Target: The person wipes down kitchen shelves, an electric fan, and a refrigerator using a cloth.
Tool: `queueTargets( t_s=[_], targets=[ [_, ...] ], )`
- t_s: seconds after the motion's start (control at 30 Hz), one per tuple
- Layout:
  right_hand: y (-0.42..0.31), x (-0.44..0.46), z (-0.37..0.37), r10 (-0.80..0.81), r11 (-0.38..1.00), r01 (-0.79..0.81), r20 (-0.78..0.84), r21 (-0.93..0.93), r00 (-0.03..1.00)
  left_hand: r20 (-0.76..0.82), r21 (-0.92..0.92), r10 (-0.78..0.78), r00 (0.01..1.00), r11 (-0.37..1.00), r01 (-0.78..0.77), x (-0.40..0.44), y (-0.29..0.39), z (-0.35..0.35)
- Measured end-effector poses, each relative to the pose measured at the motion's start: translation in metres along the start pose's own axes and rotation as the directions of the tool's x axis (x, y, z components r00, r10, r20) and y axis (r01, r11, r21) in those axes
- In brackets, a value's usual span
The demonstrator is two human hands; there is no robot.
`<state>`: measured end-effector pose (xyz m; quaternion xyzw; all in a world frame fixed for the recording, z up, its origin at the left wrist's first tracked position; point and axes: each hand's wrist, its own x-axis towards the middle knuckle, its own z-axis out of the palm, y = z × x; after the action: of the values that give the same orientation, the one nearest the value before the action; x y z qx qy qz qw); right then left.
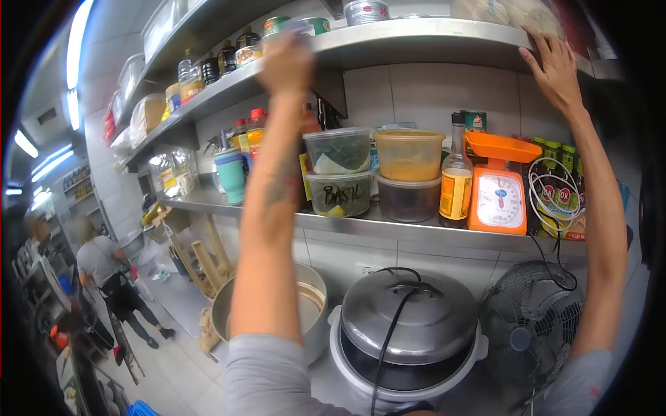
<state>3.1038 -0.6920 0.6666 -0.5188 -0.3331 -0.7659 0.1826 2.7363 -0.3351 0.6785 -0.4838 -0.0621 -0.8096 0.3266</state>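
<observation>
My left hand (286,64) is raised to the front edge of the upper metal shelf (423,47), smeared by motion. A bluish blur shows at its fingertips; I cannot make out whether it is something held. Close by on that shelf are a green can (317,26), another green can (275,25) and a silver can (366,12). My right hand (557,75) rests against the shelf's right end with its fingers spread. Just above it lies a clear plastic bag (503,12) with pale contents.
The lower shelf (326,223) bears a tub marked BASIL (338,195), a sauce bottle (456,184) and an orange kitchen scale (498,197). Beneath stand a lidded cooker (409,319), a large pot (313,291) and a fan (531,326). A person (104,260) stands at left.
</observation>
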Motion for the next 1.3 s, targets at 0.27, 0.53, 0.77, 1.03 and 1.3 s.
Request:
queueTargets(
  t_s=[0.27,0.53,0.77,1.03,1.3],
  targets=[
    [-0.012,0.005,0.009,0.07,0.996,-0.072,0.035,0.045,0.997,0.048,0.03,-0.096,0.994,0.995,0.095,-0.012,0.089,0.003],
    [-0.004,0.009,0.017,0.046,0.994,-0.043,-0.028,0.102,0.999,0.19,0.034,-0.113,0.975,0.993,0.109,-0.007,0.042,-0.027],
    [-0.008,0.021,-0.006,0.176,0.969,-0.209,0.228,0.13,0.958,0.285,0.097,-0.118,0.951,0.991,0.093,-0.003,0.043,-0.02],
    [-0.03,0.017,-0.022,0.168,0.948,-0.098,-0.212,0.303,0.963,0.158,0.081,-0.159,0.975,0.986,0.148,0.008,0.207,0.026],
    [0.015,0.033,0.029,0.1,0.955,-0.146,0.182,0.258,0.978,0.106,-0.667,-0.018,0.994,0.74,0.085,0.082,0.33,-0.01]
  ],
)
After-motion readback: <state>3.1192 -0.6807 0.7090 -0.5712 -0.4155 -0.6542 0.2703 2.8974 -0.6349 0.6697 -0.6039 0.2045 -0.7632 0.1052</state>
